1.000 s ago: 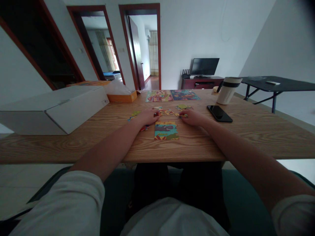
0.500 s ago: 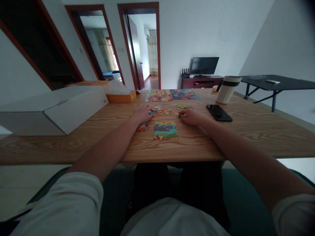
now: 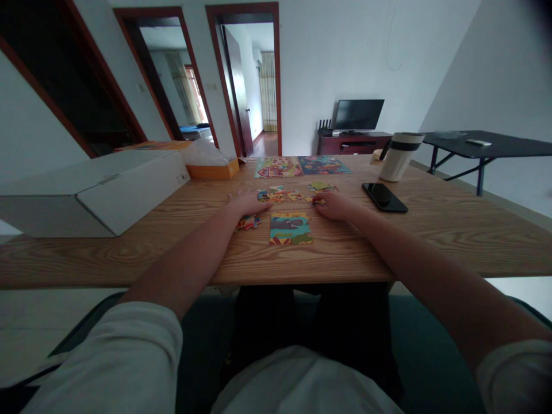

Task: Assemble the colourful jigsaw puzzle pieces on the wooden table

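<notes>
Joined jigsaw pieces form a small picture (image 3: 290,229) with a grey animal on teal, lying near the table's front edge. Behind it, loose puzzle pieces (image 3: 294,196) are strewn between my two hands. My left hand (image 3: 248,202) rests palm down at the left end of these pieces, fingers spread and thumb pointing right. Just below its wrist lies a small heap of red and blue pieces (image 3: 250,223). On the right, my right hand (image 3: 331,205) has its fingertips closed on a yellowish puzzle piece (image 3: 319,201), mostly covered by the fingers. Greenish pieces (image 3: 321,186) lie behind that hand.
Two colourful picture sheets (image 3: 302,166) lie at the table's far side. A white box (image 3: 99,190) and an orange tissue box (image 3: 214,171) stand left. To the right are a black phone (image 3: 383,197) and a white cup (image 3: 399,158) with a dark band.
My left hand has shifted slightly left and its fingers have spread, uncovering pieces beside the thumb. My right hand has barely moved and stays closed on its piece.
</notes>
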`<state>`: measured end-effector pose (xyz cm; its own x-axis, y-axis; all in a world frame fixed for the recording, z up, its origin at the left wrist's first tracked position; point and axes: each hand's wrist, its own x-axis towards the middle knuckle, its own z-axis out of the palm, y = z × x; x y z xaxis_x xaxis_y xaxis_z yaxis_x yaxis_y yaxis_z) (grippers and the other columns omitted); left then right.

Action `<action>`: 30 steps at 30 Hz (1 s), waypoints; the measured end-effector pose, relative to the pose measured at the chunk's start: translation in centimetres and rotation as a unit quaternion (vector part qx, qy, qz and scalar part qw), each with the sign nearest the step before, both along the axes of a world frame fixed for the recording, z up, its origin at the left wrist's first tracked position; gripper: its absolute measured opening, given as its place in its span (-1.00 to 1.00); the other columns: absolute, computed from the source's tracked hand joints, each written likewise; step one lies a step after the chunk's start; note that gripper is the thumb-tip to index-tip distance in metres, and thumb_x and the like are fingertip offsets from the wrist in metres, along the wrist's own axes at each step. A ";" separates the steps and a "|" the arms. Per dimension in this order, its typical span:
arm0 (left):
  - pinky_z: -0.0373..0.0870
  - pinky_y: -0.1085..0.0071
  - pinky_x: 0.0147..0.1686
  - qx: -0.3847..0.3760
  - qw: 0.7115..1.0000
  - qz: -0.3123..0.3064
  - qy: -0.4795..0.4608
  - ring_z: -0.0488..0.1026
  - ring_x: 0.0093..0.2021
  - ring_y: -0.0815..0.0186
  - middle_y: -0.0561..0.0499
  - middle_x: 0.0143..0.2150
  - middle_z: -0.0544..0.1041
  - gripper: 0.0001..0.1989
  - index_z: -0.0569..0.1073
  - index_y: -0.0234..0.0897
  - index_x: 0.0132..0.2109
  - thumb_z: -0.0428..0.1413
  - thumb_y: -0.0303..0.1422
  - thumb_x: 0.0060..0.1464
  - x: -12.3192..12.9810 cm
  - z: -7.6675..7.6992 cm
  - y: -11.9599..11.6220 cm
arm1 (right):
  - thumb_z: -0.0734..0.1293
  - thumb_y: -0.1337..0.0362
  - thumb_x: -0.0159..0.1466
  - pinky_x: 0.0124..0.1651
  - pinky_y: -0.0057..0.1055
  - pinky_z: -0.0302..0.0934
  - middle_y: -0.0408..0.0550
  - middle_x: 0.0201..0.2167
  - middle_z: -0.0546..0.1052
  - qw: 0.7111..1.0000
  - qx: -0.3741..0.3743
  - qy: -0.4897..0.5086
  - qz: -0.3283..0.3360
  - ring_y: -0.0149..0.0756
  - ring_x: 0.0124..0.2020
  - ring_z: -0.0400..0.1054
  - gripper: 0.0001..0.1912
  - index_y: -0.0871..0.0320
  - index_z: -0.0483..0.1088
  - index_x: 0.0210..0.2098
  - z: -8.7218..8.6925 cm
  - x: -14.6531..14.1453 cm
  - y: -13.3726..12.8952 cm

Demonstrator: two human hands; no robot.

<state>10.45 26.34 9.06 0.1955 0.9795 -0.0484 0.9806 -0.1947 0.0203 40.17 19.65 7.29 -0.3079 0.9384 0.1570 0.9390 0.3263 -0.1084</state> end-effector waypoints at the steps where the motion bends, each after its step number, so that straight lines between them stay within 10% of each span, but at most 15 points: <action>1: -0.11 -0.40 0.25 -0.006 1.000 -0.005 -0.003 -0.04 0.43 -0.31 -0.16 0.50 0.03 -0.04 0.11 -0.01 0.45 -0.07 0.35 0.03 -0.1 0.1 -0.1 | 0.21 0.26 0.33 0.20 -0.22 0.21 0.12 0.09 0.54 1.000 0.000 0.001 0.002 -0.04 0.11 0.41 -0.60 0.18 0.52 0.07 0.0 0.0 0.0; 13: -0.31 -0.43 0.27 -0.011 0.998 -0.059 0.012 -0.29 0.48 -0.23 0.01 0.53 -0.08 -0.33 0.13 0.12 0.43 -0.05 0.02 0.21 0.7 -0.2 -0.3 | 0.21 0.22 0.34 0.21 -0.21 0.21 0.10 0.10 0.53 1.000 -0.007 -0.008 -0.004 -0.05 0.11 0.40 -0.60 0.14 0.51 0.09 -0.4 0.2 0.5; 22: 0.18 -0.11 0.22 0.047 0.991 -0.126 0.015 0.30 0.26 -0.11 -0.15 0.32 0.37 -0.44 0.41 -0.09 0.25 -0.07 0.06 0.25 1.4 -0.8 0.2 | 0.23 0.22 0.33 0.20 -0.19 0.22 0.08 0.12 0.52 1.000 -0.006 -0.002 -0.016 -0.03 0.11 0.40 -0.60 0.09 0.50 0.11 -0.4 0.0 0.5; 30: 0.26 0.08 0.17 0.061 0.986 -0.156 -0.018 0.36 0.21 -0.04 -0.16 0.22 0.46 -0.43 0.34 -0.11 0.30 -0.04 0.02 0.27 1.3 -1.0 0.3 | 0.21 0.23 0.35 0.22 -0.20 0.20 0.10 0.11 0.52 1.000 0.002 -0.009 0.002 -0.04 0.11 0.41 -0.61 0.12 0.50 0.09 -0.5 -0.2 0.8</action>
